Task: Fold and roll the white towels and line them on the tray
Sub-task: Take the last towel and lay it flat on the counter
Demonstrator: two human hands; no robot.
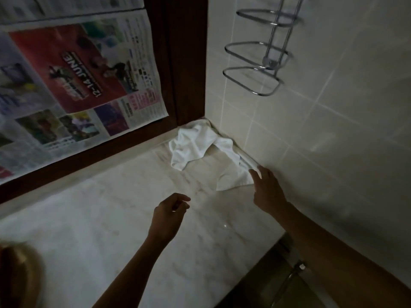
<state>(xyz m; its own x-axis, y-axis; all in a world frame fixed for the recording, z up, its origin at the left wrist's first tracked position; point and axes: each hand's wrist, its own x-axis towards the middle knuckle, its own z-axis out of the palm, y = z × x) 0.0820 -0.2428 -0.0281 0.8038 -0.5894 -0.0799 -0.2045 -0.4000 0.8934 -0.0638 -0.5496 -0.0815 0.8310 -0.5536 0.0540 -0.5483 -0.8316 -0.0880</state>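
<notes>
Reaching out with both hands: right hand (268,192) at 4 o'clock, fingers near straight, touching towel (195,145) at its near corner, no firm pinch visible; left hand (169,211) at 6 o'clock, loosely curled, holding nothing. Towel crumpled at 12 o'clock, pushed into counter (100,230) corner against wall (322,130). No tray in view.

Could bunch worse if dragged by one corner; could snag along wall joint; could end in a crooked fold, with edges hard to judge in dim light.

Readable only "12-14 JUNE" on newspaper (77,70) at 10 o'clock; all else too blurred.
</notes>
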